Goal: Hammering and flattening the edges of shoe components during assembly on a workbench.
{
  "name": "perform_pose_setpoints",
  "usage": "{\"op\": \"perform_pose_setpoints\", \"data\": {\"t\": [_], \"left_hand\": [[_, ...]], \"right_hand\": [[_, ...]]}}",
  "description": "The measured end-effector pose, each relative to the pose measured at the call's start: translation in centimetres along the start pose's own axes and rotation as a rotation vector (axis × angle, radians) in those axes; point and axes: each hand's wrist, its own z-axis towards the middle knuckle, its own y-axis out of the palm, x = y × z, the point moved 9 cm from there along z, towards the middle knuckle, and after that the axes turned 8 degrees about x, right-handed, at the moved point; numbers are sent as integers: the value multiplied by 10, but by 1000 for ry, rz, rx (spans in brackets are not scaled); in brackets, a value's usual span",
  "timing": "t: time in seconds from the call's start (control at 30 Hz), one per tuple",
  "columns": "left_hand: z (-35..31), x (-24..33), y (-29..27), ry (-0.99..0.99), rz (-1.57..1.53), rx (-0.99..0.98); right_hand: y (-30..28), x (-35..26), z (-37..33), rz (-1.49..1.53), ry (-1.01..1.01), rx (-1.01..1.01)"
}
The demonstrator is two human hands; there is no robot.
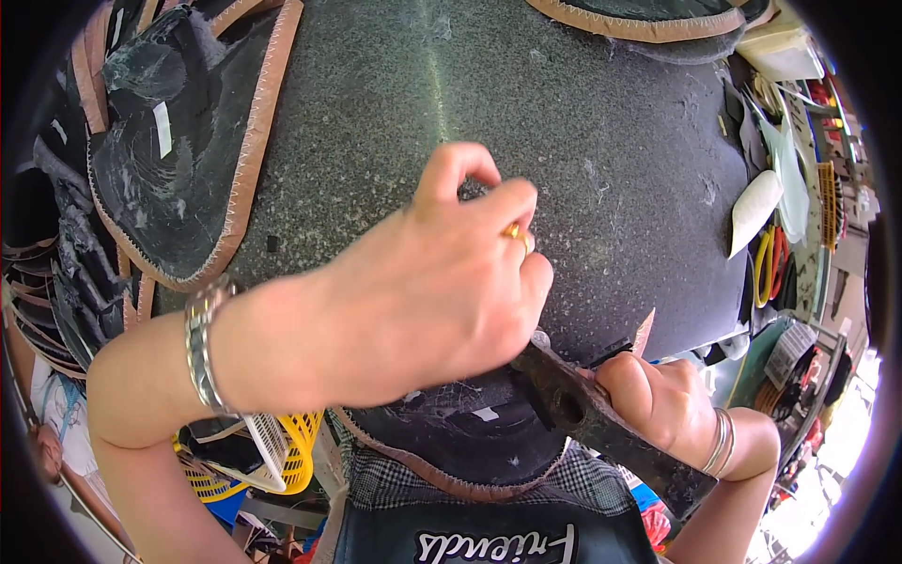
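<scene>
Over the middle of the dark work surface is my left hand (451, 282), seen from its back, with a watch at the wrist and a ring on one finger. Its fingers are curled in; anything inside them is hidden. Lower right, my right hand (658, 399) is closed behind a dark metal hammer head (620, 437), seemingly gripping the hammer close to the head, though the handle is hidden. The hammer's narrow end lies beside my left hand's fingers. A tan pointed strip (645, 331) sticks up past my right hand. Beneath them rests a black curved piece (451, 442) with a tan zigzag-stitched edge.
Similar black pieces with tan stitched borders (178, 141) are heaped at left, and another (648, 14) lies at the far edge. Yellow-handled scissors (763, 268) and a white rounded piece (754, 211) are at right. A yellow and white basket (282, 451) stands lower left.
</scene>
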Motion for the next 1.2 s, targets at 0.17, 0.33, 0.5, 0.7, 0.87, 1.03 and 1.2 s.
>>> {"op": "perform_pose_setpoints", "data": {"t": [0.17, 0.33, 0.5, 0.7, 0.87, 1.03, 1.2], "left_hand": [[-10, -14, -5, -264, -304, 84], [-5, -18, 2, -331, -342, -75], [-6, -1, 2, -117, -31, 8], [-9, 11, -1, -113, 120, 143], [-8, 5, 7, -135, 134, 220], [-4, -10, -3, -266, -64, 220], [-8, -30, 6, -366, -551, -23]], "right_hand": [[3, -1, -2, -2, 1, 2], [4, -4, -5, -29, -16, 46], [5, -8, -7, -72, -27, 73], [3, -7, -8, -68, -25, 67], [7, -8, -9, -94, -24, 72], [6, -9, -13, -44, -25, 93], [7, -5, -14, -39, -31, 98]]}}
